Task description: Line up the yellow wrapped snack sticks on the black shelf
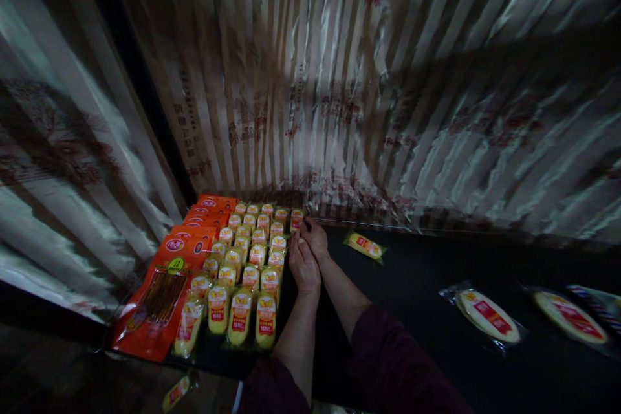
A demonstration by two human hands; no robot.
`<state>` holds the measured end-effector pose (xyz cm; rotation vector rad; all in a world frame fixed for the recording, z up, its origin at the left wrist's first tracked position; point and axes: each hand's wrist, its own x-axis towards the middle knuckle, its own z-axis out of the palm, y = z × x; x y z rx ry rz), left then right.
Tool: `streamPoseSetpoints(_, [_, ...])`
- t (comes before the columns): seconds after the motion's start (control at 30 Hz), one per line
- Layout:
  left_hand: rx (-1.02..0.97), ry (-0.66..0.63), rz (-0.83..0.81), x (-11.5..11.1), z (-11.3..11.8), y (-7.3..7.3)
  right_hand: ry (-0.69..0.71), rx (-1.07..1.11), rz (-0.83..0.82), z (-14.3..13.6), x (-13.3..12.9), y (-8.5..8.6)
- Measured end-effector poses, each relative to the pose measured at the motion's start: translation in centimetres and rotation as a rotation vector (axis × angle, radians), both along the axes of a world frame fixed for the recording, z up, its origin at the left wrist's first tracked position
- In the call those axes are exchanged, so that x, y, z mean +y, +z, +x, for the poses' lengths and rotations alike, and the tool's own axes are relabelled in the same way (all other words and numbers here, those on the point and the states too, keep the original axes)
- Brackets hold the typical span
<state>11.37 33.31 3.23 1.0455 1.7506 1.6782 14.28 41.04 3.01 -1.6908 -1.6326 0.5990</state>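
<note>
Both my hands meet at the right back corner of several rows of small yellow wrapped cakes (pixel 240 315) standing upright on a dark tabletop. My right hand (pixel 315 238) has its fingers curled at the side of one wrapped cake (pixel 296 217) in the back row. Just below it, my left hand (pixel 305 265) reaches up with fingertips closed at the base of that same cake. The fingers partly hide where they grip. To the left of the rows, orange snack bags (pixel 165 284) with brown sticks showing through a window lie overlapping.
One wrapped cake (pixel 365 246) lies flat right of my hands. Farther right lie two larger oval packets (pixel 488 317) (pixel 571 317) and a striped package (pixel 599 303). Another small packet (pixel 176 393) is below the table's front edge. A shiny printed curtain (pixel 310 90) hangs behind.
</note>
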Motion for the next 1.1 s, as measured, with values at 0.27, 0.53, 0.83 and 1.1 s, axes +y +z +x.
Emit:
streamPoseSetpoints(0.27, [-0.014,0.007,-0.055,0.1,-0.2,0.1,0.005,-0.055,0.016,-0.5,0.1,0.4])
streamPoseSetpoints(0.53, [0.024,0.001,-0.046,0.2,-0.3,-0.2,-0.011,-0.088,0.055,-0.5,0.4,-0.3])
streamPoseSetpoints(0.83, [0.116,0.035,-0.028,0.3,0.2,-0.9,0.090,0.031,0.051,0.3,-0.3,0.0])
streamPoseSetpoints(1.1, [0.158,0.060,-0.014,0.2,0.4,-1.0,0.128,0.026,0.118,0.9,-1.4,0.2])
